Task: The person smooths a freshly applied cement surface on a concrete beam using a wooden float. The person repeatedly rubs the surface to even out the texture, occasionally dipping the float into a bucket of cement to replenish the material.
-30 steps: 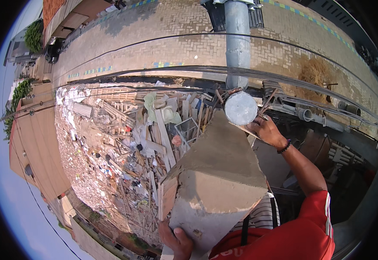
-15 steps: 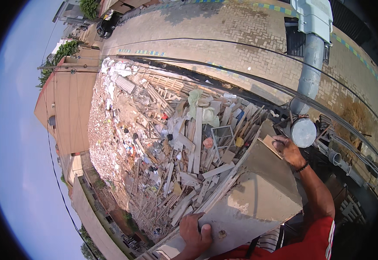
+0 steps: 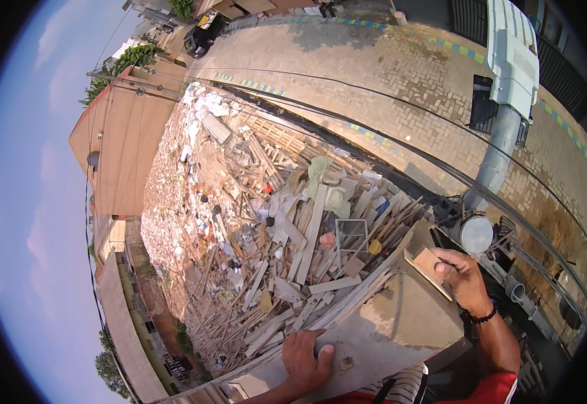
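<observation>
My right hand [image 3: 464, 279] is closed on a wooden plastering float [image 3: 427, 266], a small flat board with a raised grip. The float sits at the far right end of a cement-covered ledge [image 3: 381, 323], its face tilted toward me and its lower side close to the surface; firm contact is hard to make out. A dark bead bracelet rings my right wrist. My left hand [image 3: 303, 360] rests on the ledge's outer edge, fingers over the edge and thumb apart, holding no tool. Damp-looking darker patches mark the cement.
Beyond the ledge is a drop to a lot of scrap planks [image 3: 310, 232] and rubble. Black cables [image 3: 401, 145] cross close on the right, beside a grey pole [image 3: 499, 151]. A paved street [image 3: 347, 64] runs behind; a tan building [image 3: 128, 145] stands at left.
The view has shifted, and the scene sits lower and farther right. My right hand has turned the float, showing more of its broad face. My left hand stays on the ledge edge.
</observation>
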`<control>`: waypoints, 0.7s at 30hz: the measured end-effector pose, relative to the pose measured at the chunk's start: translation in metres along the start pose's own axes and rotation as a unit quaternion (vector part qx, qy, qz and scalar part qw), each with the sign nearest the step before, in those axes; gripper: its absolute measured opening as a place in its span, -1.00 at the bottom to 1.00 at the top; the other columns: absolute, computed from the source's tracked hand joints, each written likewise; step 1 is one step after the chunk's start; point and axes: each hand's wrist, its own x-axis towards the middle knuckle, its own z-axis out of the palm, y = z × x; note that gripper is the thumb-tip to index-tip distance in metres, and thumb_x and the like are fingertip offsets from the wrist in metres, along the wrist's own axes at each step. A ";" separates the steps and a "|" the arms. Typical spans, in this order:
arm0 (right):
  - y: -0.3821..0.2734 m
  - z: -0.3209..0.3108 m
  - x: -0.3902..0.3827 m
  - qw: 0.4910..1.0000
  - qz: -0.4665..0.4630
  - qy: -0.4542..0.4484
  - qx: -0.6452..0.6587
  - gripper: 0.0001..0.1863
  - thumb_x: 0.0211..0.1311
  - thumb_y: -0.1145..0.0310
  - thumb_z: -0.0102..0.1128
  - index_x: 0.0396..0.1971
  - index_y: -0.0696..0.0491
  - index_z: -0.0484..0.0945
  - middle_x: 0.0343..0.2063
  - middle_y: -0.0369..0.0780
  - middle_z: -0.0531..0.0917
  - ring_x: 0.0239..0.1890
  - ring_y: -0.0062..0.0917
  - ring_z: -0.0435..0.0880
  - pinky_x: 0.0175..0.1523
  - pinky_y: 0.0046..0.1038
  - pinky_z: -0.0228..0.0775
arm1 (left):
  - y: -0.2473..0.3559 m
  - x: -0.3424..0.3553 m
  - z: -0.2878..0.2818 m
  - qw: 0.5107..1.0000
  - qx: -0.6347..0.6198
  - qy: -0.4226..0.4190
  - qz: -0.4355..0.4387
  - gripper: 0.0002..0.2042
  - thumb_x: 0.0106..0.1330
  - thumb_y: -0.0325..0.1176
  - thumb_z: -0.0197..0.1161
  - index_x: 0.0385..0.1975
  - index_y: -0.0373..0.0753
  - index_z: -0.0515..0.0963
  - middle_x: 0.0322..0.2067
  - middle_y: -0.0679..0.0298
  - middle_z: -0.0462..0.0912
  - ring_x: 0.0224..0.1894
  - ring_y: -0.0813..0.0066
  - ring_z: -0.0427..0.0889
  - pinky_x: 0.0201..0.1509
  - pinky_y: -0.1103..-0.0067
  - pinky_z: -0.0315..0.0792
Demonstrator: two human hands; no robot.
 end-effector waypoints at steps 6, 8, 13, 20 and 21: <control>-0.069 -0.013 -0.036 0.994 -0.103 -0.015 0.040 -0.58 0.32 0.20 0.27 -0.04 0.26 0.63 -0.25 -0.06 0.75 -0.19 -0.45 0.72 -0.03 -0.47 0.47 | 0.002 0.000 -0.005 1.000 0.015 0.004 -0.001 -0.68 0.21 -0.19 0.18 -0.20 -0.32 0.55 -0.37 0.05 0.53 -0.29 -0.01 0.50 -0.19 0.22 0.32; -0.075 -0.025 -0.050 0.987 -0.151 0.029 0.039 -0.53 0.29 0.15 0.29 -0.06 0.29 0.63 -0.29 -0.03 0.75 -0.19 -0.35 0.75 -0.05 -0.45 0.49 | 0.001 -0.001 -0.004 1.000 0.023 0.001 -0.004 -0.67 0.25 -0.16 0.15 -0.20 -0.33 0.54 -0.36 0.02 0.53 -0.30 -0.03 0.49 -0.20 0.21 0.31; -0.038 -0.057 -0.064 0.996 0.017 0.076 -0.042 -0.56 0.35 0.19 0.22 0.01 0.27 0.59 -0.22 -0.11 0.73 -0.25 -0.54 0.68 -0.10 -0.48 0.49 | -0.011 -0.011 0.010 0.999 0.029 0.028 0.015 -0.59 0.39 -0.10 0.01 -0.16 -0.41 0.51 -0.35 -0.05 0.52 -0.32 -0.08 0.47 -0.23 0.19 0.30; 0.099 -0.068 -0.038 0.981 0.165 0.102 -0.024 -0.62 0.39 0.27 0.15 0.03 0.24 0.59 -0.22 -0.23 0.69 -0.27 -0.69 0.56 -0.11 -0.58 0.44 | -0.010 -0.018 0.004 1.000 0.020 -0.005 -0.006 -0.47 0.50 -0.02 -0.16 -0.05 -0.51 0.40 -0.25 -0.14 0.49 -0.23 -0.07 0.47 -0.11 0.18 0.34; 0.127 -0.068 -0.034 0.978 0.181 0.104 -0.002 -0.63 0.39 0.27 0.15 0.04 0.23 0.58 -0.19 -0.23 0.68 -0.25 -0.67 0.57 -0.10 -0.58 0.45 | -0.012 -0.011 0.002 1.000 0.013 -0.028 -0.006 -0.46 0.50 -0.01 -0.16 -0.04 -0.51 0.40 -0.23 -0.14 0.50 -0.22 -0.06 0.47 -0.09 0.18 0.34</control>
